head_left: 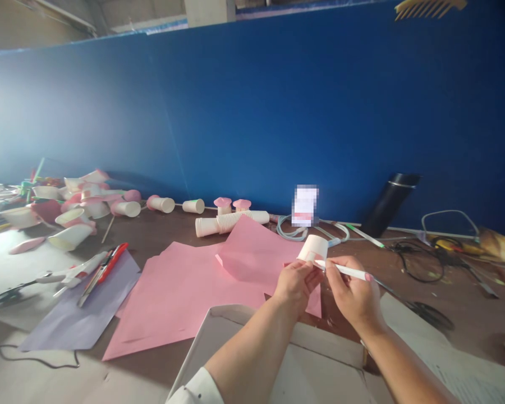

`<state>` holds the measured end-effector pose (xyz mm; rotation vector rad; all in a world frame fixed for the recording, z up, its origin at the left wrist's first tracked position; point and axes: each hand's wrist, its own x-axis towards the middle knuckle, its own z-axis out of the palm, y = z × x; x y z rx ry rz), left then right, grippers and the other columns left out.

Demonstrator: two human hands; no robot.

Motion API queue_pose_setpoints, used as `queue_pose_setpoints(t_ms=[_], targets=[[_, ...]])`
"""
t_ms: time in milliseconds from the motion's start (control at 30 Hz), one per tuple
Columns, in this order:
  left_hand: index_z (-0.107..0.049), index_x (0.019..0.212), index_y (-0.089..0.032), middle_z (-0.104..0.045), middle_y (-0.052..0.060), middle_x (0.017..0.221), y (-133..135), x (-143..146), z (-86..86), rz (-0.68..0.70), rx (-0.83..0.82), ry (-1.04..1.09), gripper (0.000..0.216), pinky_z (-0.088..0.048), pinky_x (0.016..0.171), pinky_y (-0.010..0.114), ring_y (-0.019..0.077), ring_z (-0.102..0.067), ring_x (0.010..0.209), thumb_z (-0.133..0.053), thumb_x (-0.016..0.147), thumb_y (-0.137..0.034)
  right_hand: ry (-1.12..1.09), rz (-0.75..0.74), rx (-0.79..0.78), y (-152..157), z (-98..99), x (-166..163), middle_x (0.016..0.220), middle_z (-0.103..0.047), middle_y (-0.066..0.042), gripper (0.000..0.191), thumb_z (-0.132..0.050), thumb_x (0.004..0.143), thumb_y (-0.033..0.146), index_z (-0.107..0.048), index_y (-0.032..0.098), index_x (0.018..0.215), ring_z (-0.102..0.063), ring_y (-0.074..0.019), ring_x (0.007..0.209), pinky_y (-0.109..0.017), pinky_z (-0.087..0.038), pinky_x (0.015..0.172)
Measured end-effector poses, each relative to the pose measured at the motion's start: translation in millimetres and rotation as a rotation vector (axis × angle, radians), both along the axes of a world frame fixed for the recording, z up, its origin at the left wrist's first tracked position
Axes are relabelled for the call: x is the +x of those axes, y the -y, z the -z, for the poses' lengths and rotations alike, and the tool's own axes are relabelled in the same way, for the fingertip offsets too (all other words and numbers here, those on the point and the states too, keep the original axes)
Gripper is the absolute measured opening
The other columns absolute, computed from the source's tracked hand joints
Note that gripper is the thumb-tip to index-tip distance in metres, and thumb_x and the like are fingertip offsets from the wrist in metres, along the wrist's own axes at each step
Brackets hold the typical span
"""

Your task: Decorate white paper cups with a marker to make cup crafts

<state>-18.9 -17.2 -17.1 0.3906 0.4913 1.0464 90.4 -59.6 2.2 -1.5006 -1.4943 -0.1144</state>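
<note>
Head view, R of centre: L hand has fingers curled round the lower wall of a paper cup, narrow end up, slightly tilted. R hand pinches a white pen, tip at or v. near the cup wall; contact can't be confirmed. Step in hand, my read: marking the cup's side. Next move calls for a steady L grip, light pen pressure, poss. a small turn of the cup.

Counts: 1 cup in hand, 1 pen in use. Mid-frame, by the blue partition: 2 pink-capped cups upright, 1 plain cup on its side, 1 nested cup stack (no. in it unclear). Left of those, 2 pink-ended cups lying down; far L, a cup pile, too tangled to count.

Lower L: 1 purple sheet w/ 1 red utility knife on it, 1 glue gun alongside. Centre: pink paper, overlapping, sheet no. unclear. R side: 1 dark bottle, leaning. Upper R: 1 yellow comb.
</note>
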Motion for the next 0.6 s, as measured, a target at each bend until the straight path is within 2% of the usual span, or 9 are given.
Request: queue_pose_setpoints(t_ms=[300, 600], targets=[[-0.058, 0.073, -0.008, -0.061, 0.008, 0.074, -0.2, 0.5, -0.6, -0.007, -0.012, -0.028, 0.009, -0.048, 0.086, 0.030, 0.0114, -0.060, 0.067, -0.065, 0.076, -0.014, -0.022, -0.028, -0.047, 0.7, -0.5, -0.2, 0.062, -0.065, -0.002, 0.023, -0.053, 0.086, 0.040, -0.060, 0.020, 0.078, -0.061, -0.0148, 0.055, -0.022, -0.044, 0.053], [-0.060, 0.075, -0.009, -0.062, 0.008, 0.075, -1.0, 0.6, 1.7, 0.002, 0.019, 0.008, 0.012, -0.046, 0.090, 0.032, 0.0132, -0.061, 0.070, -0.070, 0.071, -0.016, -0.008, -0.012, 0.012, -0.7, 2.7, -1.5, 0.073, -0.068, -0.005, 0.023, -0.053, 0.087, 0.040, -0.062, 0.018, 0.084, -0.064, -0.0163, 0.064, -0.023, -0.047, 0.058]])
